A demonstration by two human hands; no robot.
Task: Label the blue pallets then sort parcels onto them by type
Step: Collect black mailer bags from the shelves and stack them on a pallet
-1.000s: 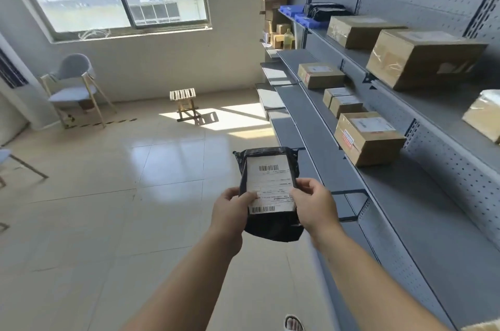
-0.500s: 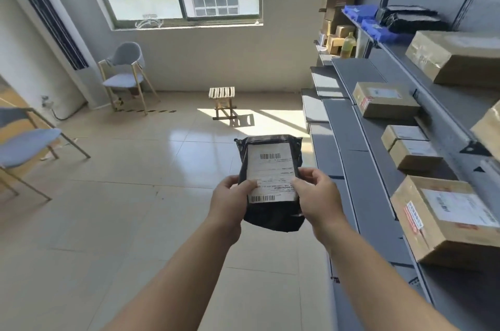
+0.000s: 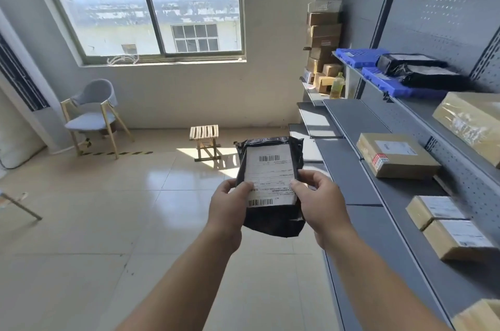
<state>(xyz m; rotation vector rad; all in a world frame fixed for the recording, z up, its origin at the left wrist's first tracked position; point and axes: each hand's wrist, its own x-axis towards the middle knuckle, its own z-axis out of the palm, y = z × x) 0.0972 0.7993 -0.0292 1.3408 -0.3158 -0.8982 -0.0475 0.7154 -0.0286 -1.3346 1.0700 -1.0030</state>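
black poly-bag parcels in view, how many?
3: one black parcel held by left hand and right hand; two bags on the blue pallets. More may be hidden.

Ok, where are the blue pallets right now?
In the head view they sit upper right on the shelf, blue pallets end to end, black bags lying on them, beyond the brown boxes.

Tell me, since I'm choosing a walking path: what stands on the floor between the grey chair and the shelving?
In the head view, only a small wooden slatted stool stands between the grey chair and the shelving; the rest is bare tile.
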